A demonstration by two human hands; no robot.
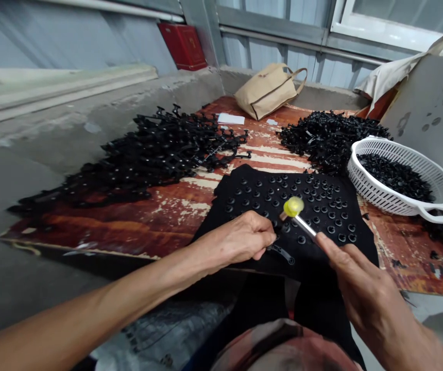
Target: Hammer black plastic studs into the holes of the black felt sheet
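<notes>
In the head view, my left hand (250, 234) is closed around a thin black plastic part (283, 253), whose curved end with a small ring sticks out below the fingers. My right hand (364, 278) grips the metal handle of a small hammer (294, 207) with a translucent yellow head. The head hovers or rests just right of my left fingers; contact with the part cannot be made out. Under both hands lies a black sheet (355, 257) with several round black pieces (302, 239) standing on it in loose rows.
A heap of black parts (167, 144) spreads on the left of the worn red board (171, 221). Another black pile (329, 134) lies at the back right, beside a white basket (395, 201) of small black pieces. A tan bag (266, 93) and red box (183, 46) stand behind.
</notes>
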